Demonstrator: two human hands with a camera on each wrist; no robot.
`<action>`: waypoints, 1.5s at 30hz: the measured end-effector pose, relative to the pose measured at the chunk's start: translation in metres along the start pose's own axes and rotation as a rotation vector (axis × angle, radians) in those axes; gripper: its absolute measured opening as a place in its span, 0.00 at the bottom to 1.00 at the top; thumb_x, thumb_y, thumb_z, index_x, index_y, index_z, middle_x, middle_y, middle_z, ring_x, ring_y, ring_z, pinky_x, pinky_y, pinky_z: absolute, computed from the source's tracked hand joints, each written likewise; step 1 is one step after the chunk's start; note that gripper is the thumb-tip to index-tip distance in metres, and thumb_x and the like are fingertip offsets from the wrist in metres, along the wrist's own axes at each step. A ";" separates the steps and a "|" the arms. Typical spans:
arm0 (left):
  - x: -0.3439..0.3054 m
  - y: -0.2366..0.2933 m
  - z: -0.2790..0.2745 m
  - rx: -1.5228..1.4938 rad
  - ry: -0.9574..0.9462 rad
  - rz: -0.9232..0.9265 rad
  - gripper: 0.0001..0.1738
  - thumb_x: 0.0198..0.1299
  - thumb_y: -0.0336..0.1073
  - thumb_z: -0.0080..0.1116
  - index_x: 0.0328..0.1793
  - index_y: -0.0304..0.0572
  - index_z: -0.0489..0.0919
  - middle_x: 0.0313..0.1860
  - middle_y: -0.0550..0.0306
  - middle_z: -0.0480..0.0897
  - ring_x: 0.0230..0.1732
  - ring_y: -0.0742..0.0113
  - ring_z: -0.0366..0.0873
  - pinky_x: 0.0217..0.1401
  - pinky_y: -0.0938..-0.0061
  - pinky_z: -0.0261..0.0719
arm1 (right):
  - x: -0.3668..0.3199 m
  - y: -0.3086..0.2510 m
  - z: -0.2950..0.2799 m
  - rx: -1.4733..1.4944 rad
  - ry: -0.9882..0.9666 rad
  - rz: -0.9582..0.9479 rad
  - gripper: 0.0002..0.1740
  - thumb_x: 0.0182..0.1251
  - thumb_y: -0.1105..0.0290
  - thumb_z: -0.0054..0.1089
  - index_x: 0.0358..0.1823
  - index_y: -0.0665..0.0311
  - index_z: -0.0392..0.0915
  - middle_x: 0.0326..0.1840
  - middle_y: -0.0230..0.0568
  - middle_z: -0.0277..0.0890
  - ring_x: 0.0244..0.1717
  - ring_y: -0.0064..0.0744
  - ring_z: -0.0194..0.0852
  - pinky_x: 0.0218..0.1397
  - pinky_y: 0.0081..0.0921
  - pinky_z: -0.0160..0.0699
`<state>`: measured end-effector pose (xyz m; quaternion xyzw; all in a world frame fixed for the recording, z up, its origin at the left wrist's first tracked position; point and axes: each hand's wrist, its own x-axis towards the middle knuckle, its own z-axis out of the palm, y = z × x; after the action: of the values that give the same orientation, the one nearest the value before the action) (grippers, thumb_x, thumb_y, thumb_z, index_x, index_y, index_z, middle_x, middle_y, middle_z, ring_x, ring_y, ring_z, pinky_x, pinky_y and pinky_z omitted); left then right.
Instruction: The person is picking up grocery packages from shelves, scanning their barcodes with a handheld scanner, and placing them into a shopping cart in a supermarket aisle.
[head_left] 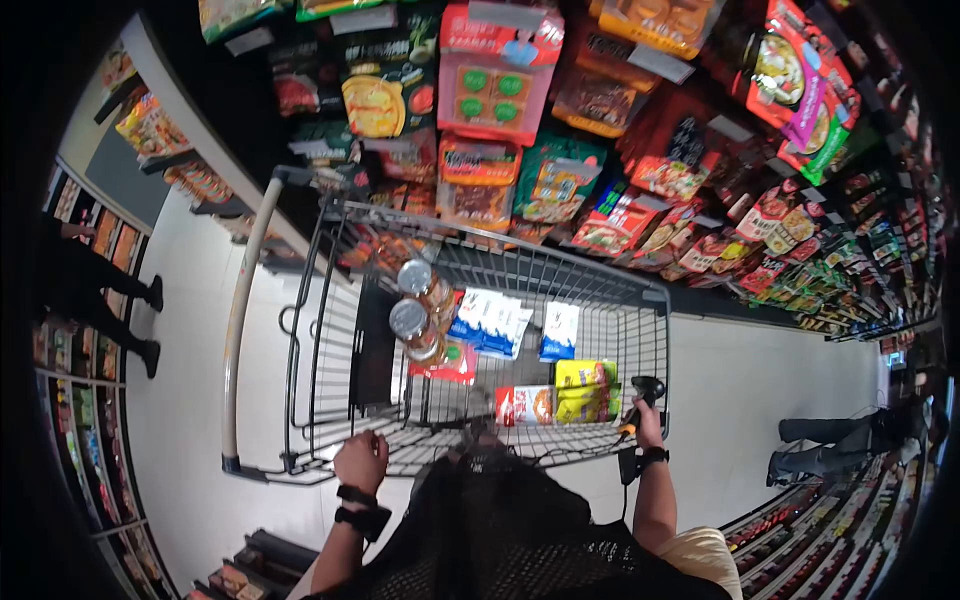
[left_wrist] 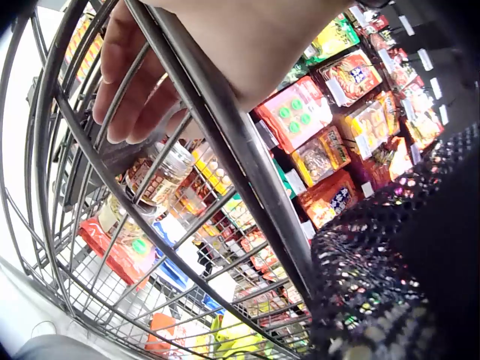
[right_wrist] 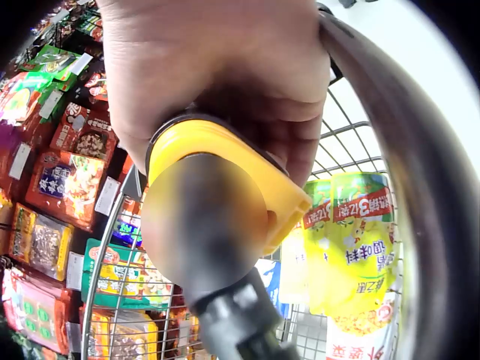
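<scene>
My right hand grips a black-and-yellow handheld scanner at the shopping cart's far-right corner. A black cable runs from its yellow end. My left hand is by the cart's near side; in the left wrist view its loosely bent fingers hang over the rim, holding nothing. Inside the wire cart are two lidded jars, a red packet, blue-and-white packets, another blue-and-white packet, yellow seasoning packets and a red-and-white packet.
A shelf wall of hanging food packets stands right beyond the cart. The cart's handle is at the left. Pale floor stretches to both sides. One person stands at far left, another at far right.
</scene>
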<state>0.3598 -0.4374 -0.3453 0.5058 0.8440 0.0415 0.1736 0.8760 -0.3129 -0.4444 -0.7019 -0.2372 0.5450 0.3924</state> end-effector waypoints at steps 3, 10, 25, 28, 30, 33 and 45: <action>-0.006 0.008 0.009 -0.048 0.064 0.110 0.12 0.56 0.40 0.53 0.25 0.43 0.78 0.24 0.51 0.80 0.26 0.51 0.79 0.28 0.60 0.76 | 0.006 0.004 -0.007 -0.169 0.129 -0.058 0.17 0.55 0.61 0.59 0.37 0.67 0.68 0.23 0.37 0.69 0.25 0.32 0.73 0.27 0.31 0.77; -0.012 0.010 0.030 -0.032 0.058 0.191 0.13 0.56 0.40 0.55 0.22 0.43 0.76 0.21 0.53 0.80 0.23 0.54 0.79 0.24 0.63 0.76 | 0.013 0.022 -0.036 -0.028 0.089 -0.014 0.18 0.54 0.59 0.61 0.34 0.68 0.75 0.24 0.33 0.71 0.27 0.25 0.69 0.33 0.24 0.68; -0.074 0.114 0.083 0.072 -0.236 0.055 0.21 0.61 0.52 0.45 0.39 0.43 0.79 0.31 0.40 0.81 0.34 0.41 0.79 0.35 0.52 0.76 | 0.058 -0.013 -0.167 -0.225 -0.136 -0.148 0.13 0.56 0.67 0.55 0.32 0.73 0.76 0.26 0.41 0.78 0.32 0.32 0.81 0.38 0.26 0.77; -0.088 0.139 0.084 0.067 -0.221 -0.027 0.22 0.60 0.53 0.44 0.40 0.44 0.79 0.31 0.40 0.81 0.35 0.39 0.78 0.37 0.50 0.76 | 0.060 -0.032 -0.200 -0.383 -0.086 -0.142 0.12 0.55 0.70 0.56 0.36 0.73 0.74 0.29 0.41 0.79 0.35 0.33 0.81 0.40 0.26 0.77; -0.083 0.138 0.109 0.105 -0.034 -0.086 0.14 0.48 0.50 0.58 0.28 0.50 0.84 0.21 0.55 0.82 0.27 0.53 0.81 0.33 0.60 0.79 | 0.072 -0.027 -0.225 -0.369 -0.053 -0.200 0.11 0.53 0.69 0.57 0.32 0.71 0.75 0.28 0.40 0.79 0.31 0.30 0.78 0.37 0.27 0.76; -0.094 0.168 0.102 0.057 -0.085 -0.073 0.12 0.48 0.49 0.58 0.29 0.53 0.84 0.24 0.54 0.83 0.29 0.53 0.81 0.33 0.61 0.79 | 0.071 -0.035 -0.236 -0.459 0.037 -0.396 0.12 0.48 0.66 0.58 0.29 0.69 0.76 0.24 0.40 0.77 0.27 0.30 0.75 0.34 0.28 0.73; -0.122 0.250 0.105 0.031 -0.103 0.045 0.15 0.53 0.50 0.52 0.32 0.52 0.84 0.24 0.50 0.82 0.30 0.50 0.81 0.34 0.58 0.79 | 0.091 -0.019 -0.322 -0.640 0.617 -0.796 0.24 0.43 0.70 0.65 0.43 0.72 0.72 0.38 0.53 0.71 0.41 0.54 0.68 0.48 0.45 0.66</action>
<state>0.6569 -0.4331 -0.3513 0.5287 0.8229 0.0064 0.2079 1.2107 -0.3270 -0.4497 -0.7682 -0.5098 0.0283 0.3862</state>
